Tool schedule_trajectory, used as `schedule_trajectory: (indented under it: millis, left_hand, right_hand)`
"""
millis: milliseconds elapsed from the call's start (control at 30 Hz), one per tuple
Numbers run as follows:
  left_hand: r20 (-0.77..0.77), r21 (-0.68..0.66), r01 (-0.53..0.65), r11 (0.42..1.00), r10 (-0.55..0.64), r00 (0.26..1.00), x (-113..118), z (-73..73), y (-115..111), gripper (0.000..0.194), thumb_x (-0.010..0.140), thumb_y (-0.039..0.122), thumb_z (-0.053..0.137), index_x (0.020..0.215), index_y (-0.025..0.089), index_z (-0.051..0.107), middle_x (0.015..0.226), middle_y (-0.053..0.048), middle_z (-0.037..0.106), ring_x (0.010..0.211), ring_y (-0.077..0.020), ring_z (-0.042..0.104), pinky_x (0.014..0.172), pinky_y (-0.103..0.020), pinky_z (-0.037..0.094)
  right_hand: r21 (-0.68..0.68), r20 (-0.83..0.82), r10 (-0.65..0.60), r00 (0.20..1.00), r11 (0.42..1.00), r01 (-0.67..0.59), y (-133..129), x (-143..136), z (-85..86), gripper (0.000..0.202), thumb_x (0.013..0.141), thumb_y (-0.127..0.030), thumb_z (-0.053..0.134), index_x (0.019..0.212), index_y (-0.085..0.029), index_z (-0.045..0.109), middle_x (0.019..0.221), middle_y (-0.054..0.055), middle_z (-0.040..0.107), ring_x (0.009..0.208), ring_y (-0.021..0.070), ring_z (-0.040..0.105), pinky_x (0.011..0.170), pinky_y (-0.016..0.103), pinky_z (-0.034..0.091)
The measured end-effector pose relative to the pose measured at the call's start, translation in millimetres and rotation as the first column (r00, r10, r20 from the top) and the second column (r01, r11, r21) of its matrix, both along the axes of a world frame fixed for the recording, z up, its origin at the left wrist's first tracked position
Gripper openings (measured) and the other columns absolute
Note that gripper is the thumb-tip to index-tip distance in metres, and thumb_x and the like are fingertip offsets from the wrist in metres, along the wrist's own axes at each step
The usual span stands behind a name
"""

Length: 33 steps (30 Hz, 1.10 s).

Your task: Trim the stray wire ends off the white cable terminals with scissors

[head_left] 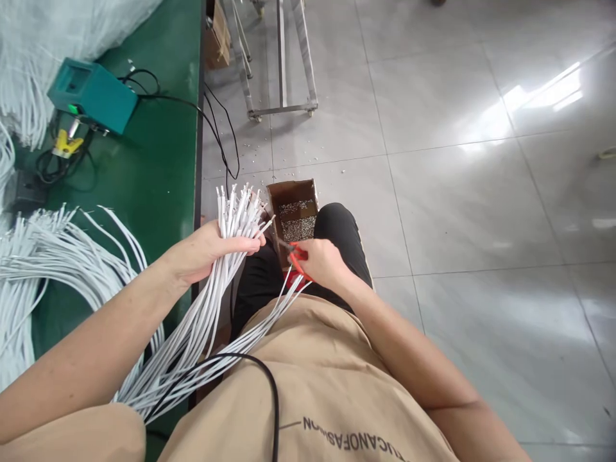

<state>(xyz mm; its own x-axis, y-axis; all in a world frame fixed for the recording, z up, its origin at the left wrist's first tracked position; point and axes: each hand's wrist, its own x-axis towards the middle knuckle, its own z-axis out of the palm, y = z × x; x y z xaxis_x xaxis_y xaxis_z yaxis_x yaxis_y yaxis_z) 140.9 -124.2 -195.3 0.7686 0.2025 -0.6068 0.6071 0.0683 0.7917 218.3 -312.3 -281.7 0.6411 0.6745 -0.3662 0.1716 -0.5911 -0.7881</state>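
A thick bundle of white cables (pixel 235 215) is gripped in my left hand (pixel 216 250), with the cut ends pointing up and away from me. One cable end leans out to the right of the bundle. My right hand (pixel 320 260) is closed on red-handled cutters (pixel 297 255), whose metal tip points left toward that end. Several more white cables run below the cutters, close to my right hand; whether that hand holds them too I cannot tell. Beneath my hands an open cardboard box (pixel 292 192) holds many small bits.
On the left, the green table (pixel 168 154) bears a teal device (pixel 94 93), a yellow clip (pixel 66 144) and more white cables (pixel 72 256). A wheeled metal frame (pixel 282 64) stands ahead on the tiled floor. A black cord (pixel 272 378) crosses my shirt.
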Motion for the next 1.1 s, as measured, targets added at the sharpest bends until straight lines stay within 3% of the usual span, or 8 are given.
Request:
schedule_trajectory:
  millis: [100, 167, 233, 333, 500, 667, 867, 1100]
  left_hand:
    - [-0.001, -0.016, 0.030, 0.999, -0.030, 1.000, 5.1, -3.4, -4.0, 0.015, 0.065, 0.025, 0.075, 0.070, 0.016, 0.065, 0.068, -0.001, 0.062, 0.065, -0.0125, 0.057, 0.065, -0.023, 0.047]
    - [-0.040, -0.087, -0.058, 0.995, 0.055, 0.998, 5.1, -6.8, -11.2, 0.018, 0.067, 0.029, 0.075, 0.072, 0.015, 0.065, 0.070, -0.001, 0.062, 0.063, -0.0105, 0.056, 0.063, -0.022, 0.047]
    - [-0.093, -0.155, -0.197, 0.968, 0.184, 0.978, 2.7, -10.5, -20.0, 0.023, 0.066, 0.031, 0.077, 0.080, 0.015, 0.067, 0.076, -0.001, 0.065, 0.064, -0.0092, 0.057, 0.064, -0.022, 0.047]
    - [-0.116, -0.172, -0.325, 0.930, 0.308, 0.944, -1.7, -16.1, -32.8, 0.028, 0.065, 0.032, 0.079, 0.084, 0.014, 0.067, 0.078, -0.002, 0.066, 0.065, -0.0082, 0.057, 0.066, -0.022, 0.048]
    - [-0.062, -0.179, -0.385, 0.906, 0.380, 0.923, -6.4, -26.2, -49.1, 0.028, 0.061, 0.027, 0.080, 0.082, 0.014, 0.066, 0.074, 0.000, 0.065, 0.065, -0.0103, 0.057, 0.069, -0.025, 0.047]
    - [0.015, -0.155, -0.315, 0.936, 0.321, 0.947, -5.3, -30.9, -48.9, 0.024, 0.065, 0.025, 0.077, 0.085, 0.015, 0.069, 0.088, -0.002, 0.068, 0.081, -0.0144, 0.062, 0.082, -0.027, 0.047]
    - [0.097, -0.189, -0.089, 0.978, 0.108, 0.989, 0.1, -29.2, -38.6, 0.020, 0.067, 0.025, 0.074, 0.083, 0.015, 0.070, 0.086, -0.004, 0.069, 0.084, -0.0185, 0.063, 0.083, -0.030, 0.048]
    - [0.039, -0.159, -0.184, 0.970, 0.193, 0.980, -3.8, -34.9, -34.1, 0.028, 0.061, 0.028, 0.079, 0.081, 0.013, 0.065, 0.082, -0.003, 0.066, 0.073, -0.0135, 0.059, 0.066, -0.025, 0.044]
  right_hand:
    - [0.263, -0.305, -0.280, 0.910, 0.894, 0.363, -0.2, 9.6, 10.1, 0.029, 0.075, -0.043, 0.061, 0.065, -0.016, 0.057, 0.058, -0.003, 0.048, 0.054, 0.0080, 0.038, 0.055, 0.023, 0.032]
    - [0.403, -0.500, -0.287, 0.817, 0.758, 0.513, 2.0, 13.0, 21.1, 0.031, 0.075, -0.046, 0.062, 0.071, -0.015, 0.060, 0.062, -0.002, 0.051, 0.058, 0.0083, 0.044, 0.059, 0.022, 0.038]
    - [0.452, -0.575, -0.250, 0.779, 0.696, 0.557, 5.6, 13.2, 31.9, 0.030, 0.074, -0.045, 0.065, 0.075, -0.015, 0.064, 0.066, -0.001, 0.055, 0.061, 0.0086, 0.048, 0.062, 0.023, 0.041]
    - [0.455, -0.589, -0.220, 0.778, 0.706, 0.543, 11.1, 9.9, 42.3, 0.028, 0.072, -0.041, 0.069, 0.080, -0.015, 0.068, 0.071, 0.000, 0.060, 0.064, 0.0086, 0.051, 0.065, 0.023, 0.043]
    - [0.425, -0.513, -0.268, 0.816, 0.746, 0.512, 16.3, 6.2, 45.2, 0.023, 0.068, -0.037, 0.072, 0.072, -0.015, 0.067, 0.070, -0.001, 0.062, 0.065, 0.0090, 0.051, 0.063, 0.023, 0.042]
    - [0.354, -0.586, -0.267, 0.765, 0.765, 0.538, 18.8, 2.6, 41.3, 0.028, 0.070, -0.040, 0.070, 0.061, -0.015, 0.060, 0.053, -0.005, 0.049, 0.053, 0.0066, 0.041, 0.052, 0.022, 0.033]
    - [0.352, -0.730, -0.148, 0.667, 0.755, 0.553, 20.9, -7.8, 34.7, 0.040, 0.073, -0.043, 0.067, 0.052, -0.017, 0.045, 0.050, -0.005, 0.043, 0.050, 0.0065, 0.040, 0.053, 0.023, 0.032]
    - [0.331, -0.596, -0.276, 0.754, 0.771, 0.544, 10.8, -3.6, 41.0, 0.034, 0.077, -0.044, 0.062, 0.060, -0.016, 0.054, 0.056, -0.003, 0.048, 0.057, 0.0087, 0.046, 0.060, 0.023, 0.039]
